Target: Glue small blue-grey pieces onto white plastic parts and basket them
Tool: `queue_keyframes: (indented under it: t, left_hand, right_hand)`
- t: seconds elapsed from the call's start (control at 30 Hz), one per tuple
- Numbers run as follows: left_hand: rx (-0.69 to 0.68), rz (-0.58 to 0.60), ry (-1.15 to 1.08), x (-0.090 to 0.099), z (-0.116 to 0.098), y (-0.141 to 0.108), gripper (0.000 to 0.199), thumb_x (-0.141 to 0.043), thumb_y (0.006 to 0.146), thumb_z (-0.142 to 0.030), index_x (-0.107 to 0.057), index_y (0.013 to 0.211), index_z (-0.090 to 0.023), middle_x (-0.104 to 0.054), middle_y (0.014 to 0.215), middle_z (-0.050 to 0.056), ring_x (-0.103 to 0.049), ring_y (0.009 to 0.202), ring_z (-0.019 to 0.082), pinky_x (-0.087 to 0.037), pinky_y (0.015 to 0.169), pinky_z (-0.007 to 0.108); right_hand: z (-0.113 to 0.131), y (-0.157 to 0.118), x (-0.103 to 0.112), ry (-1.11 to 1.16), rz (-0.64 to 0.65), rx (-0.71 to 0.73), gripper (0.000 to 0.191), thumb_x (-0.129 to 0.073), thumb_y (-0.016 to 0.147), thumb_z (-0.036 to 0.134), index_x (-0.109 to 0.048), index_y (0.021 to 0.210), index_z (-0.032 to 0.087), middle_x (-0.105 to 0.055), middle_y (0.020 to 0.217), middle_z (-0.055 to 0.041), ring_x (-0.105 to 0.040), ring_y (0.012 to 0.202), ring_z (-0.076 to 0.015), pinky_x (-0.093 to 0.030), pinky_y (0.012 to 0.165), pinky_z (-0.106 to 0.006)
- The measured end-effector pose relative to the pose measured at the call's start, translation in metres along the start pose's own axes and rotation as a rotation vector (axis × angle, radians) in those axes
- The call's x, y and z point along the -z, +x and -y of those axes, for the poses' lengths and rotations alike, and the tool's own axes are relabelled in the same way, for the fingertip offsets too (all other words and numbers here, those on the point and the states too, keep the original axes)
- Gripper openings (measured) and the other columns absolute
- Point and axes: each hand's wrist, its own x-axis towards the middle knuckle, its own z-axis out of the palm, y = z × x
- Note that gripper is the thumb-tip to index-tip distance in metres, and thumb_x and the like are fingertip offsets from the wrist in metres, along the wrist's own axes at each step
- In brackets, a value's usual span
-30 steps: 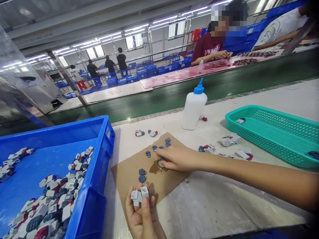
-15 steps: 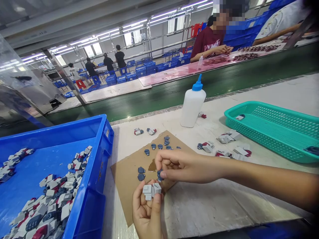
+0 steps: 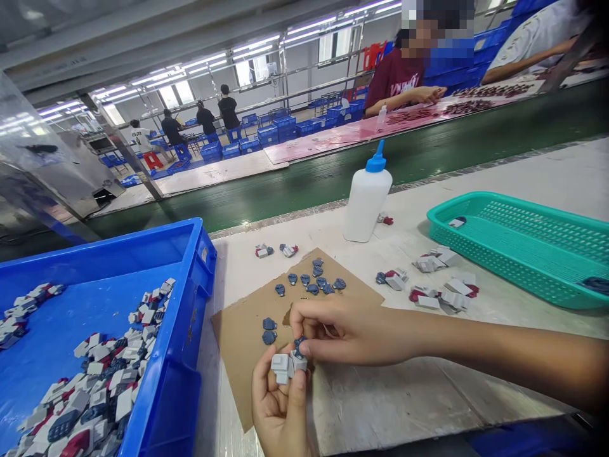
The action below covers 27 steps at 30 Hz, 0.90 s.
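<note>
Between the thumb and fingers of my left hand (image 3: 285, 406) is a grey blocky plastic part (image 3: 282, 367), held up over the front of a brown cardboard sheet (image 3: 242, 362). My right hand (image 3: 328, 327) comes in from the right and pinches a small dark blue piece (image 3: 299, 346), which touches the top of the grey part's right-hand block. Several more dark blue pieces (image 3: 269, 324) lie on the cardboard. A brown glue-like patch (image 3: 287, 317) there is mostly hidden behind my right hand.
On the left stands a blue bin (image 3: 190, 298) with many grey, red and blue parts. A white bottle (image 3: 366, 203) with a blue nozzle stands behind the cardboard. Grey-and-red parts (image 3: 428, 297) lie beside a green basket (image 3: 504, 266). Beyond a green conveyor belt (image 3: 257, 197), a person in maroon (image 3: 394, 82) works.
My right hand has moved slightly down and left, bringing the dark blue piece from above the cardboard onto the grey part. My left hand has barely moved.
</note>
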Motion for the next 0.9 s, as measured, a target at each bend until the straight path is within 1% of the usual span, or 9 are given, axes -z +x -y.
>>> queue_keyframes:
  t: [0.1,0.23,0.37,0.5,0.6,0.67,0.77,0.83,0.9]
  left_hand:
    - [0.003,0.013,0.018,0.002,0.001,0.001,0.054,-0.083,0.048,-0.034,-0.057,0.094,-0.023,-0.068,0.083,0.000,-0.063,0.077,0.010,-0.052,0.067,0.013]
    - [0.015,0.034,0.037,0.005,0.001,0.002,0.055,-0.082,0.048,-0.035,-0.056,0.095,-0.024,-0.068,0.080,-0.002,-0.063,0.073,0.009,-0.052,0.066,0.013]
    - [0.022,0.061,0.073,0.006,0.001,0.001,0.057,-0.082,0.048,-0.038,-0.054,0.095,-0.023,-0.068,0.079,-0.003,-0.063,0.072,0.008,-0.050,0.066,0.011]
    - [0.023,0.058,0.071,0.006,0.001,-0.001,0.059,-0.083,0.046,-0.037,-0.054,0.095,-0.022,-0.068,0.079,-0.002,-0.063,0.071,0.009,-0.051,0.067,0.012]
    - [0.044,0.067,0.061,0.005,-0.001,-0.001,0.058,-0.083,0.047,-0.035,-0.053,0.094,-0.022,-0.068,0.078,-0.002,-0.062,0.069,0.008,-0.051,0.065,0.013]
    - [0.075,0.111,0.037,0.005,-0.002,0.001,0.055,-0.082,0.048,-0.034,-0.053,0.093,-0.022,-0.067,0.079,-0.002,-0.062,0.070,0.008,-0.051,0.065,0.013]
    - [0.123,0.210,0.008,0.008,-0.002,0.006,0.048,-0.080,0.053,-0.033,-0.052,0.091,-0.021,-0.067,0.081,0.000,-0.062,0.073,0.010,-0.050,0.068,0.016]
    - [0.149,0.271,0.012,0.011,-0.002,0.009,0.044,-0.078,0.057,-0.033,-0.051,0.090,-0.020,-0.067,0.080,0.003,-0.062,0.073,0.011,-0.050,0.069,0.017]
    - [0.170,0.319,0.011,0.014,-0.002,0.011,0.042,-0.077,0.059,-0.033,-0.052,0.089,-0.020,-0.066,0.079,0.004,-0.061,0.071,0.011,-0.049,0.068,0.019]
  right_hand:
    - [0.005,0.000,0.000,-0.109,-0.004,0.019,0.008,-0.048,0.082,0.023,-0.047,0.085,0.016,-0.050,0.065,0.0025,-0.044,0.055,-0.0074,-0.032,0.048,-0.018]
    - [0.009,0.003,0.003,-0.188,0.038,0.025,0.006,-0.048,0.082,0.020,-0.046,0.080,0.015,-0.050,0.063,0.0030,-0.044,0.055,-0.0069,-0.030,0.046,-0.017]
    - [0.008,0.005,0.004,-0.171,0.078,0.040,0.007,-0.049,0.082,0.019,-0.046,0.078,0.014,-0.050,0.064,0.0026,-0.044,0.055,-0.0059,-0.030,0.046,-0.016]
    - [0.004,0.005,0.003,-0.138,0.075,0.090,0.006,-0.050,0.082,0.020,-0.048,0.082,0.014,-0.049,0.062,0.0037,-0.044,0.053,-0.0048,-0.030,0.046,-0.014]
    - [-0.002,0.003,-0.001,-0.156,0.066,0.103,0.009,-0.047,0.085,0.023,-0.049,0.087,0.014,-0.052,0.063,0.0030,-0.046,0.055,-0.0061,-0.031,0.047,-0.016]
    - [-0.008,0.003,-0.006,-0.267,0.017,0.147,0.017,-0.049,0.085,0.032,-0.051,0.092,0.016,-0.056,0.070,0.0007,-0.050,0.063,-0.0092,-0.033,0.053,-0.020]
    - [-0.021,0.003,-0.019,-0.487,-0.133,0.277,0.043,-0.054,0.077,0.050,-0.051,0.105,0.017,-0.058,0.085,-0.0036,-0.052,0.076,-0.0157,-0.034,0.061,-0.026]
    - [-0.029,0.004,-0.029,-0.578,-0.259,0.352,0.056,-0.050,0.077,0.059,-0.048,0.111,0.015,-0.058,0.088,-0.0055,-0.052,0.077,-0.0171,-0.034,0.061,-0.028]
    - [-0.036,0.006,-0.038,-0.636,-0.379,0.420,0.058,-0.043,0.079,0.062,-0.048,0.111,0.013,-0.059,0.085,-0.0058,-0.052,0.074,-0.0164,-0.033,0.060,-0.029]
